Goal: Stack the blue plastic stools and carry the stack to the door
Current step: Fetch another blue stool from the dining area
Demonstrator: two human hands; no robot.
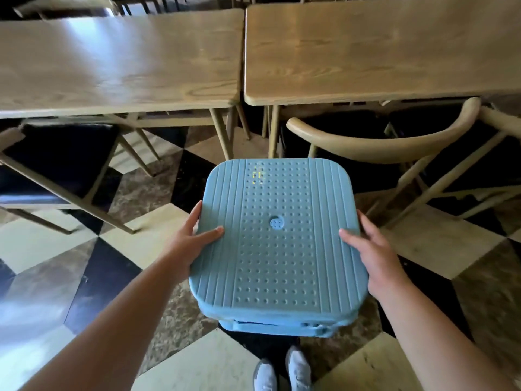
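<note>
A blue plastic stool (277, 249) with a ribbed, dotted seat fills the middle of the head view, seen from above. Beneath its near edge the rim of a second blue stool (276, 328) shows, nested under it. My left hand (194, 238) grips the seat's left edge, thumb on top. My right hand (372, 252) grips the right edge the same way. The stools' legs are hidden under the seat.
Two wooden tables (121, 66) (380, 52) stand side by side ahead. A curved-back wooden chair (394, 145) is just right of the stool, and a dark-seated chair (56, 165) is at the left. The floor (84, 277) is checkered tile. My shoes (282, 373) show below.
</note>
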